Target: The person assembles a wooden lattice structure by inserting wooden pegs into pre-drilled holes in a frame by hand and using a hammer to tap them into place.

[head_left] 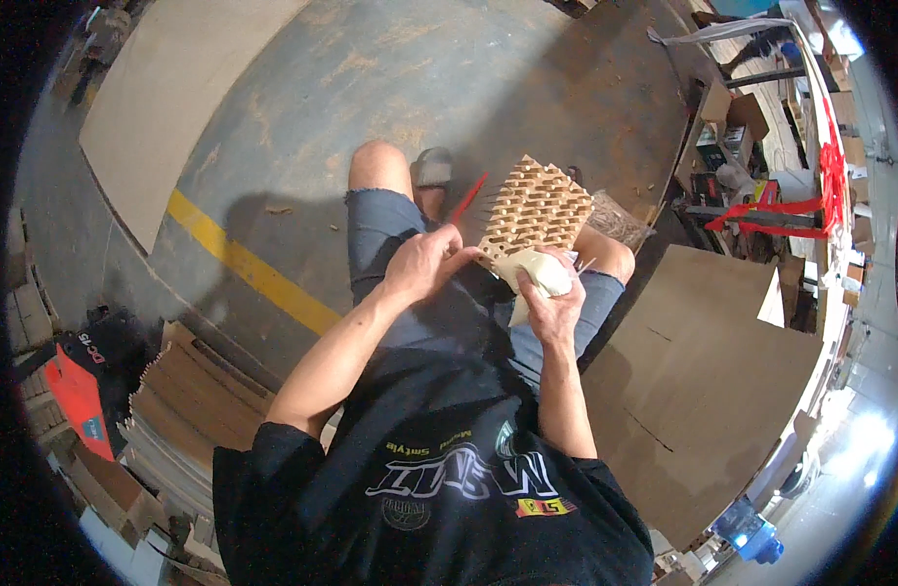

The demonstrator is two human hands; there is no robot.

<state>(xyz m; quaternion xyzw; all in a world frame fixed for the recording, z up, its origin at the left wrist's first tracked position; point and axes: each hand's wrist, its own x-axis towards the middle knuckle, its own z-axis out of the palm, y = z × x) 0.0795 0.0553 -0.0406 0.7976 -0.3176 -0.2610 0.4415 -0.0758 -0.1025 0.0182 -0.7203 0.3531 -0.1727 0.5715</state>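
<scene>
A wooden board [487, 252] set with rows of upright wooden dowels [539, 207] rests over my right thigh and between my knees. Several bare holes show at its near left corner. At that corner my left hand [425, 264] is closed, its thumb tip and fingers on the board's edge. My right hand [554, 311] wraps round a cream-coloured squeeze bottle [537, 272], held against the board's near edge. A thin light stick pokes out beside the right fingers. Just beyond my left hand is a slim red object [469, 199], whose kind I cannot make out.
A clear plastic bag of dowels [613, 221] lies beside my right knee. Large brown sheets [698, 381] lie to the right, with a cluttered shelf [751, 166] beyond. On the left are stacked cardboard [200, 391], a red and black case [85, 396] and a yellow floor line [253, 273].
</scene>
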